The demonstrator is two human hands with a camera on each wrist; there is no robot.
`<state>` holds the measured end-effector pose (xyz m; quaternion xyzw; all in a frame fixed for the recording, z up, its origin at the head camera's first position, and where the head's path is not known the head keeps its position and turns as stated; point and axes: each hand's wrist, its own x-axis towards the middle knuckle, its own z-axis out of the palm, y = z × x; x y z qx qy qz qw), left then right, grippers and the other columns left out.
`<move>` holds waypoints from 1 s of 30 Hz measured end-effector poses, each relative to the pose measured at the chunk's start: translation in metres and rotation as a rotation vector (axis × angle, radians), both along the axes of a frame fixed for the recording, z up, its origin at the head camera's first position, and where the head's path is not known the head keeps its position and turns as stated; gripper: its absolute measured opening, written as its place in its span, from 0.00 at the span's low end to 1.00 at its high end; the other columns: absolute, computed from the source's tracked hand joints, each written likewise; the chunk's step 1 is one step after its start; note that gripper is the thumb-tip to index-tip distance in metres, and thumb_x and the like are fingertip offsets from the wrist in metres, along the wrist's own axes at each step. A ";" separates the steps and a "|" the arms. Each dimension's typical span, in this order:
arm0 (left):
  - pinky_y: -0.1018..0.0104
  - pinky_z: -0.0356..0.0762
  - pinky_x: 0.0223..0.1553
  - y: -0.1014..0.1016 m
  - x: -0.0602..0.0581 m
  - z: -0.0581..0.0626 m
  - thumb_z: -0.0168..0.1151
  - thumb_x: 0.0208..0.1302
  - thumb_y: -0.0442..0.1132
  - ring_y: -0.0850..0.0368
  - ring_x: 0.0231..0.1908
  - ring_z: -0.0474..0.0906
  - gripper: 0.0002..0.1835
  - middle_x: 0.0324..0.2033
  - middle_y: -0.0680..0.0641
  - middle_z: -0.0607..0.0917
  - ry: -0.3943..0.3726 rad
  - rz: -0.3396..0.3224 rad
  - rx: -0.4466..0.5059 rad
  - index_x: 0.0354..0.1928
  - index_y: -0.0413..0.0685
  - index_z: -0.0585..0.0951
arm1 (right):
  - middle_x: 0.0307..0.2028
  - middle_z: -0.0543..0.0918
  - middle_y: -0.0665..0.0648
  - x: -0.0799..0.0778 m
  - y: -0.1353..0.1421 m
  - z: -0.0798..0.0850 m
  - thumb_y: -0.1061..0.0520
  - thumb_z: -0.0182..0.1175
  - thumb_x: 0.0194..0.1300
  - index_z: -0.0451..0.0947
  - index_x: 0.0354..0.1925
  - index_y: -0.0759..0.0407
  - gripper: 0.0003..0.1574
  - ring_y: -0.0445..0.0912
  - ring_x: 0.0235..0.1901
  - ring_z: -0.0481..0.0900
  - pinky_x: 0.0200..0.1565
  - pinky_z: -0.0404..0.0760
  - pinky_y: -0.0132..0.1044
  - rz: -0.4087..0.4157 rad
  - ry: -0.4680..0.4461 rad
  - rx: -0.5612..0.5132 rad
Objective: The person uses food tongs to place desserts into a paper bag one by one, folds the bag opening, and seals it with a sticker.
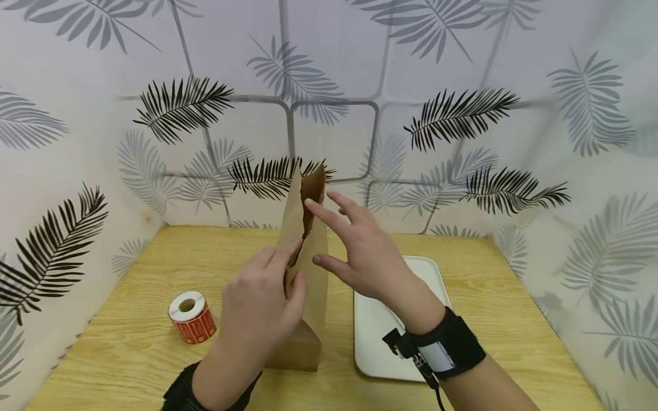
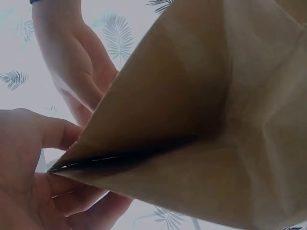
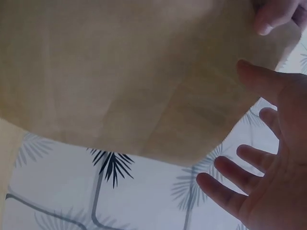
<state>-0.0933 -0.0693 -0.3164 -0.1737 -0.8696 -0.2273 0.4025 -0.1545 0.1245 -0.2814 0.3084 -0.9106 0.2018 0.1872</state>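
A brown paper bag (image 1: 313,297) stands upright on the table, its jagged mouth partly parted at the top. My left hand (image 1: 262,297) grips the near corner of that mouth. In the left wrist view the thumb (image 2: 62,134) lies on one side of the bag's edge and the fingers (image 2: 81,196) on the other. To the right of the mouth is my right hand (image 1: 370,251), fingers spread, with the index fingertip close to the rim. The right wrist view shows this hand (image 3: 283,158) beside the bag's side panel (image 3: 120,72), holding nothing.
A roll of red labels (image 1: 192,317) stands on the wooden table (image 1: 139,274) left of the bag. On the right, a white tray (image 1: 370,342) lies partly under my right forearm. Leaf-patterned cloth (image 1: 339,137) encloses the table's back and sides.
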 end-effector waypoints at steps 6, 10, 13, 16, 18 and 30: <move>0.57 0.84 0.24 -0.002 0.000 0.000 0.70 0.58 0.32 0.50 0.33 0.88 0.20 0.38 0.45 0.90 0.022 -0.024 -0.026 0.55 0.44 0.87 | 0.80 0.61 0.59 -0.004 -0.013 -0.006 0.49 0.75 0.65 0.70 0.75 0.35 0.43 0.62 0.74 0.67 0.63 0.79 0.60 0.036 0.065 -0.007; 0.54 0.86 0.27 -0.004 -0.001 0.000 0.69 0.58 0.30 0.48 0.37 0.89 0.21 0.40 0.46 0.91 0.042 -0.031 -0.066 0.55 0.46 0.88 | 0.79 0.63 0.59 -0.006 -0.018 -0.009 0.48 0.74 0.65 0.78 0.68 0.36 0.35 0.61 0.72 0.69 0.64 0.78 0.60 0.048 0.112 -0.012; 0.53 0.86 0.26 -0.005 -0.001 0.000 0.68 0.59 0.30 0.47 0.38 0.89 0.21 0.42 0.47 0.91 0.044 -0.034 -0.092 0.55 0.48 0.88 | 0.78 0.66 0.59 -0.006 -0.021 -0.009 0.49 0.74 0.65 0.84 0.62 0.37 0.27 0.60 0.71 0.69 0.64 0.78 0.58 0.048 0.139 -0.013; 0.54 0.84 0.24 -0.006 0.000 -0.001 0.68 0.59 0.29 0.48 0.36 0.88 0.22 0.44 0.48 0.91 0.036 -0.036 -0.103 0.55 0.50 0.88 | 0.76 0.69 0.59 -0.006 -0.022 -0.009 0.51 0.76 0.64 0.88 0.56 0.40 0.22 0.60 0.71 0.68 0.66 0.76 0.58 0.040 0.161 -0.013; 0.55 0.83 0.23 -0.008 0.000 -0.001 0.67 0.59 0.28 0.48 0.36 0.88 0.22 0.44 0.49 0.91 0.036 -0.037 -0.113 0.55 0.51 0.89 | 0.75 0.70 0.60 -0.007 -0.023 -0.009 0.53 0.77 0.62 0.89 0.53 0.42 0.20 0.60 0.71 0.68 0.67 0.74 0.58 0.033 0.177 -0.013; 0.58 0.86 0.28 -0.020 -0.002 -0.005 0.66 0.54 0.22 0.50 0.41 0.88 0.26 0.43 0.51 0.91 0.059 -0.088 -0.167 0.52 0.53 0.90 | 0.70 0.77 0.57 -0.008 -0.024 -0.015 0.57 0.76 0.60 0.91 0.47 0.42 0.16 0.61 0.73 0.68 0.67 0.71 0.65 -0.037 0.168 0.002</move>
